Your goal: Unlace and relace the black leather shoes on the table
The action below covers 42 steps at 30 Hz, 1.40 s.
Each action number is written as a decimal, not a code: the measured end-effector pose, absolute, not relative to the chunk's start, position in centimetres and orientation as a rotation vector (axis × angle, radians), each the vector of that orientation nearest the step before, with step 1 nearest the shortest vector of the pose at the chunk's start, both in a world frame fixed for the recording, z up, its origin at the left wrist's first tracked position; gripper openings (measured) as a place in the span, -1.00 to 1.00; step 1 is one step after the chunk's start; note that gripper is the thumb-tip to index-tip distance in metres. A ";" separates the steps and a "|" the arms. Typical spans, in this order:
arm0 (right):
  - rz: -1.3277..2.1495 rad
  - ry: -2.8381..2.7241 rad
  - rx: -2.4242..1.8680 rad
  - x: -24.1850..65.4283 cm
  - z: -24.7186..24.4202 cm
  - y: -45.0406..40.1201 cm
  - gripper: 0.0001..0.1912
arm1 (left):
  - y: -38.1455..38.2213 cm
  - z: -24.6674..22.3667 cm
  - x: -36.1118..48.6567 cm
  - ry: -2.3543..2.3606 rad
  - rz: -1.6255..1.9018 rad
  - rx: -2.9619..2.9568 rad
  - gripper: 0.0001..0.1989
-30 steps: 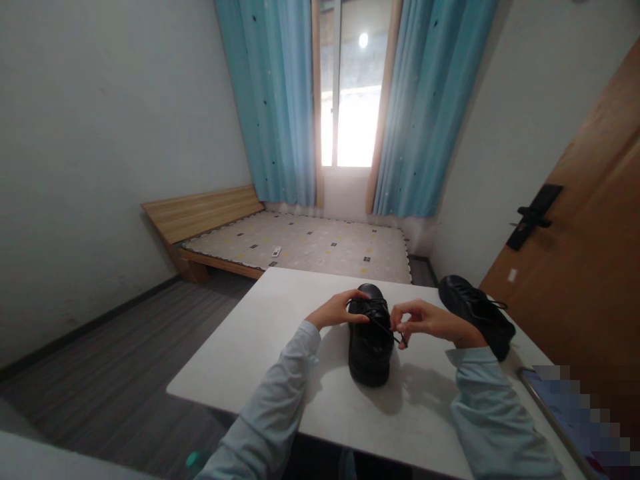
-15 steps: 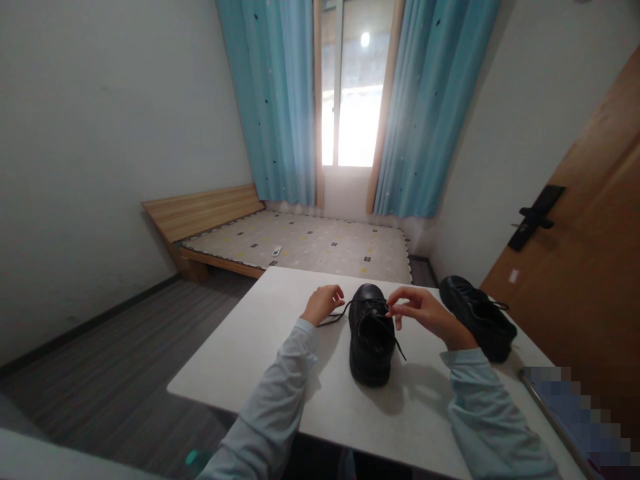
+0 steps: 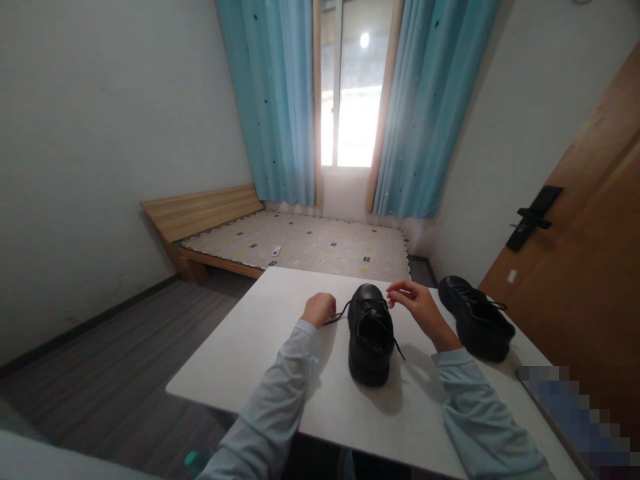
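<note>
A black lace-up shoe stands on the white table, its toe pointing away from me. One black shoelace runs out from its left side to my left hand, whose fingers are closed around the end. On the other side, my right hand is beside the upper part of the shoe, fingers bent and apart, with nothing visible between them. A second lace end hangs loose down the shoe's right side.
Another black shoe sits on the table's right side. A pixelated flat object lies at the near right edge. Beyond the table is a bed with a small white remote. A wooden door is at right.
My left hand has closed its fingers on the lace end. My right hand has lifted slightly away from the shoe's laces, its fingers shifting up. The shoe stays put.
</note>
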State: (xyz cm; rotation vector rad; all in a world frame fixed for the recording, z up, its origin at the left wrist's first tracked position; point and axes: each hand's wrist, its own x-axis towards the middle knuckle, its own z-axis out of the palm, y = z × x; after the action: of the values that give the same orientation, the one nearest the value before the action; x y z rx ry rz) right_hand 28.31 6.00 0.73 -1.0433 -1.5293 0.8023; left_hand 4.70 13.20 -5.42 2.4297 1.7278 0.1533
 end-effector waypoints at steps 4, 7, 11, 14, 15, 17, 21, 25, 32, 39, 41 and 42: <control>0.772 -1.516 -1.060 28.5 0.6 6.2 -0.82 | 12.4 -4.8 4.8 1.805 0.181 2.460 -0.86; 0.763 -1.514 -1.082 28.4 0.5 6.3 -0.81 | 11.9 -4.1 4.9 1.869 0.244 2.473 -0.81; 0.726 -1.535 -1.112 28.2 0.3 6.5 -0.80 | 11.7 -3.2 5.3 1.911 0.448 2.464 -0.82; 0.679 -1.580 -1.128 27.9 -0.1 6.7 -0.80 | 11.6 -2.6 5.8 1.814 0.715 2.451 -0.86; 0.659 -1.600 -1.133 27.8 -0.2 6.7 -0.80 | 11.5 -2.5 5.9 1.744 0.812 2.440 -0.86; 0.624 -1.638 -1.138 27.6 -0.4 6.8 -0.80 | 11.4 -2.2 6.3 1.563 0.995 2.395 -0.88; 0.608 -1.686 -1.117 27.1 -0.6 6.7 -0.74 | 11.0 -1.9 7.0 1.192 1.196 2.239 -0.89; 0.628 -1.705 -1.094 26.6 -0.7 6.5 -0.71 | 10.5 -1.9 7.6 0.982 1.182 2.161 -0.87; 0.606 -1.647 -1.036 25.7 -1.2 6.7 -0.83 | 9.9 -2.1 8.4 0.830 1.104 2.131 -0.87; 0.671 -1.400 -0.971 25.6 -1.4 7.3 -0.79 | 9.3 -2.0 8.9 0.961 1.276 2.257 -0.85; 0.622 -1.324 -0.956 26.1 -1.3 7.5 -0.78 | 9.2 -2.1 9.0 0.933 1.246 2.279 -0.89; 0.580 -1.294 -0.956 26.4 -1.2 7.5 -0.78 | 9.2 -2.2 9.1 0.913 1.221 2.293 -0.89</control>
State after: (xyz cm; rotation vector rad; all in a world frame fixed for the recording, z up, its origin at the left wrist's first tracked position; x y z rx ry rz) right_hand 26.39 7.51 -1.18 -0.9561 -1.2939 0.5795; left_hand 9.06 9.20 -2.16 2.2932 0.9125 1.2212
